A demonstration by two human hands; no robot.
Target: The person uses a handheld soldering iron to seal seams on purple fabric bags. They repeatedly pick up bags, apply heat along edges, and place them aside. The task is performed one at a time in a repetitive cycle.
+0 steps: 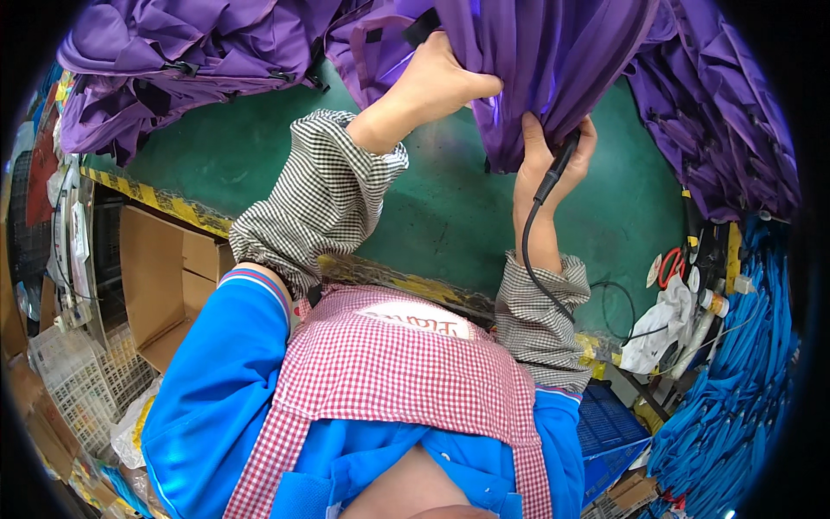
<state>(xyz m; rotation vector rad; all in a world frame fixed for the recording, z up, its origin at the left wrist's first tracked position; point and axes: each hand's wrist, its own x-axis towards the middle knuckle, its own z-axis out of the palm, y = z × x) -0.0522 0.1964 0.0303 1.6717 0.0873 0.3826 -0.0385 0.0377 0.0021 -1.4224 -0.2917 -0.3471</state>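
A large bunch of purple fabric (553, 52), gathered in long folds, rises over the far side of the green table. My left hand (441, 80) is closed on the left part of these folds, thumb pointing right; its fingertips are hidden by the cloth. Lower and to the right, my right hand (549, 164) grips a black pen-shaped tool (558, 169) with a cord, and its fingers also touch the lower edge of the fabric. The tool's tip is hidden behind my fingers and the cloth. Bright violet patches shine on the folds between my hands.
More purple fabric pieces with black buckles lie in piles at the far left (190, 52) and far right (718, 104). Red-handled scissors (671, 266) and a white cloth (666, 324) lie at right, near hanging blue straps (735, 363). A cardboard box (160, 285) stands below the table's striped edge (173, 208).
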